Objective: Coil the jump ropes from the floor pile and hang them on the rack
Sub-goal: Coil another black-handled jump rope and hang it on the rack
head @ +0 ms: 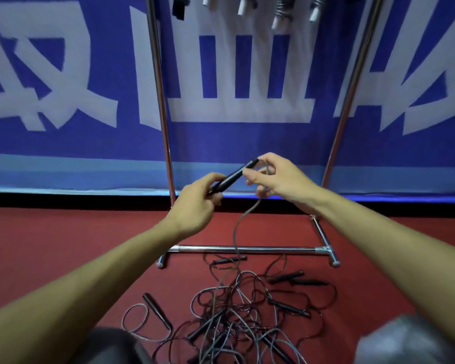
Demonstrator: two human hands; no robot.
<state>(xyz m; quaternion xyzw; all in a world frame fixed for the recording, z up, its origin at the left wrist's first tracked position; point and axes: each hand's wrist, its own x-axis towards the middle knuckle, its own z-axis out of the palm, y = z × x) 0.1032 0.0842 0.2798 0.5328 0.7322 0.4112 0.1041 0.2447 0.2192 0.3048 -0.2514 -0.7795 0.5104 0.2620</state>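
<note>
The black handle slanted from near-left to far-right between the hands, the left hand gripping its lower end and the right hand pinching its tip, its cord hanging to the floor pile near the rack.

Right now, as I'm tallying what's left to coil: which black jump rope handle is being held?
The handle gripped between the left hand and right hand; its cord hangs down to the pile, where the other black handles lie on the floor.
</note>
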